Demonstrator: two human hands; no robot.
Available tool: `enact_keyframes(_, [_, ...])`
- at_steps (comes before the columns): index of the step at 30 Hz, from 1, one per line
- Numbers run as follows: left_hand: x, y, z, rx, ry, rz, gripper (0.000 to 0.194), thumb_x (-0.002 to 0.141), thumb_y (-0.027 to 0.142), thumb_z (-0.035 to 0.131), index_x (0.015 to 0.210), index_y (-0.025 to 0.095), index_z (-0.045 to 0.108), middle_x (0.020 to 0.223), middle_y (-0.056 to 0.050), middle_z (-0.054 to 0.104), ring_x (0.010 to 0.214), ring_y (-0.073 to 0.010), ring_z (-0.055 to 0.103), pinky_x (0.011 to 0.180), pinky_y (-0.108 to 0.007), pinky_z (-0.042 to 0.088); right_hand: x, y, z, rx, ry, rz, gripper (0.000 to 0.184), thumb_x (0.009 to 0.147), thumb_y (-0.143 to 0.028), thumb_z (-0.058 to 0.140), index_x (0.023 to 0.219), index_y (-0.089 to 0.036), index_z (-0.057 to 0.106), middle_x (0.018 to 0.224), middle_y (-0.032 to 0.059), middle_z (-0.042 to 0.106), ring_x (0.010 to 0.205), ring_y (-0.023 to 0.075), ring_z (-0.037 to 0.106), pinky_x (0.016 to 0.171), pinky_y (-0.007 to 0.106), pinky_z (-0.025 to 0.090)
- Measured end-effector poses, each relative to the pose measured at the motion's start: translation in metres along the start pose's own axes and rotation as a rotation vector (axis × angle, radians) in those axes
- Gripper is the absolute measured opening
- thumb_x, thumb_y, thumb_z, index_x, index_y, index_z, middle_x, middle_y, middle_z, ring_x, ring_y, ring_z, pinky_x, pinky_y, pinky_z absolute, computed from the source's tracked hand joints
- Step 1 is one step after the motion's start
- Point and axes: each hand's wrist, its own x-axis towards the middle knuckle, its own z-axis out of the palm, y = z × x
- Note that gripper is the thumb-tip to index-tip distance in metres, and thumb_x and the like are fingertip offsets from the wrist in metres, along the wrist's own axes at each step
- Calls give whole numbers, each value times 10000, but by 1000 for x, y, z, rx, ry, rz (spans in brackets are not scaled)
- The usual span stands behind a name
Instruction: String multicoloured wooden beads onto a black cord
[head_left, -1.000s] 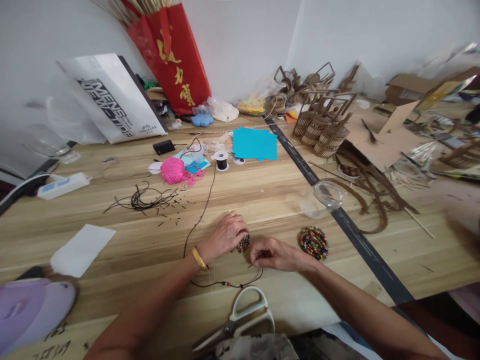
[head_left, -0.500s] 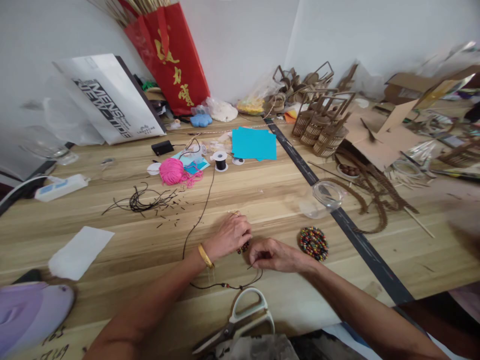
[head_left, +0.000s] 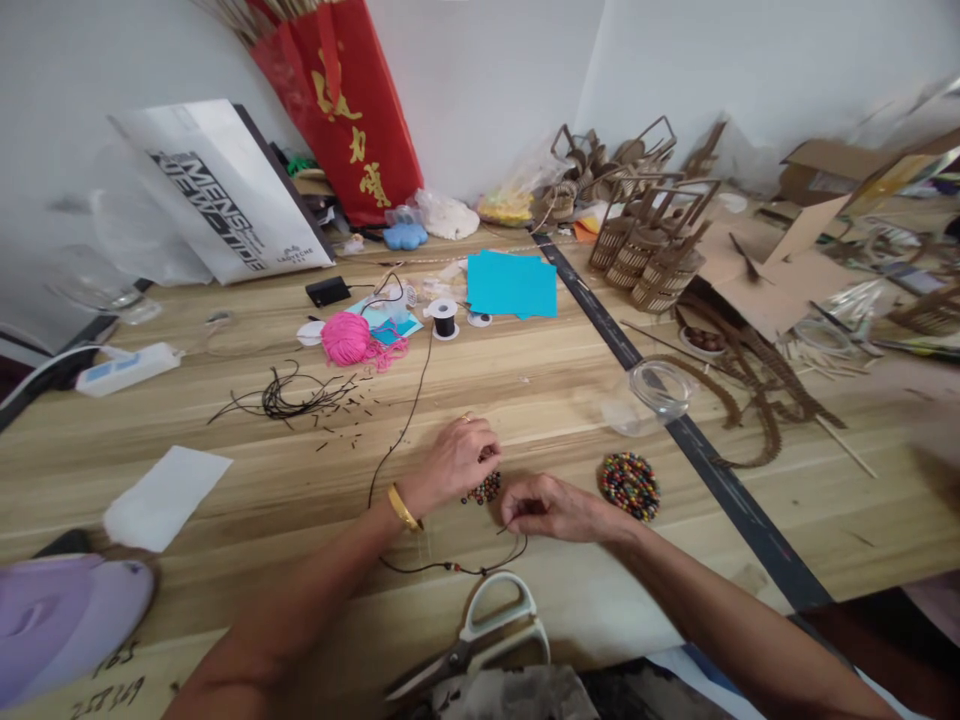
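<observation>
My left hand (head_left: 459, 458), with a gold bangle (head_left: 403, 507) on the wrist, is just above a small pile of coloured beads (head_left: 482, 489). Its fingers are curled together; what they pinch, if anything, is too small to see. Between the thumb and fingers of my right hand (head_left: 546, 507) is the end of a thin black cord (head_left: 411, 570). A few beads, one of them red, are strung on that cord, which loops left under my left wrist and runs up to a spool (head_left: 444, 320). White-handled scissors (head_left: 499, 610) lie below my hands.
A coil of strung multicoloured beads (head_left: 629, 486) lies to the right. Farther back are pink yarn (head_left: 346, 338), blue sheets (head_left: 511, 284) and black cord with cut bits (head_left: 285, 392). Small woven baskets (head_left: 637, 255) stand at the back right. A lilac appliance (head_left: 67, 620) is at lower left.
My left hand has risen slightly and moved back from the loose beads, so more of the pile shows. My right hand keeps its pinch on the cord, almost still.
</observation>
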Motion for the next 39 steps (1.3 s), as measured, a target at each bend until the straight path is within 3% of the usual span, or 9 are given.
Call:
enact_keyframes(3, [-10, 0, -9, -238, 143, -129, 69, 762, 143, 626, 711, 148, 671, 750, -48, 681, 766, -171, 594, 751, -287, 453, 0, 2, 0, 37, 6, 10, 57, 821, -159, 559, 803, -120, 598, 723, -1, 551, 636, 91, 470, 584, 191, 378])
enact_keyframes(5, [-20, 1, -10, -452, 171, -235, 74, 763, 192, 639, 730, 137, 675, 732, -42, 684, 675, -144, 600, 662, -253, 466, 0, 2, 1, 87, 14, 16, 61, 823, -173, 563, 804, -121, 588, 721, -4, 543, 638, 89, 462, 587, 193, 380])
enact_keyframes(9, [-45, 6, -1, -808, 226, -379, 126, 736, 245, 674, 753, 121, 663, 703, -39, 683, 631, -128, 599, 604, -228, 468, 0, -1, 2, 190, 36, 36, 112, 817, -231, 594, 794, -125, 566, 695, -17, 521, 608, 79, 438, 554, 188, 360])
enact_keyframes(12, [-60, 10, 11, -947, 247, -416, 139, 716, 253, 692, 753, 121, 667, 733, -46, 691, 675, -135, 609, 651, -239, 480, 1, -4, 7, 247, 89, 86, 171, 821, -291, 600, 778, -134, 547, 636, -39, 489, 531, 60, 408, 487, 171, 328])
enact_keyframes(18, [-72, 6, 23, -1015, 289, -469, 133, 695, 233, 713, 764, 122, 685, 752, -51, 696, 710, -145, 610, 684, -250, 479, 3, -7, 21, 342, 281, 171, 283, 774, -396, 664, 847, -135, 580, 642, -26, 548, 495, 68, 493, 459, 176, 385])
enact_keyframes(29, [-75, -3, 25, -1092, 301, -381, 170, 696, 265, 728, 766, 119, 680, 774, -49, 675, 753, -150, 601, 747, -274, 472, 9, -19, 29, -59, 501, -7, 266, 875, -389, 564, 788, -148, 638, 719, 28, 597, 652, 121, 513, 567, 217, 387])
enact_keyframes(39, [-75, -1, 26, -1111, 274, -404, 204, 679, 282, 746, 756, 120, 648, 737, -30, 646, 708, -132, 581, 715, -262, 461, 15, 1, 40, -39, 690, -156, 175, 865, -336, 594, 851, -169, 644, 728, 33, 605, 623, 125, 533, 539, 224, 395])
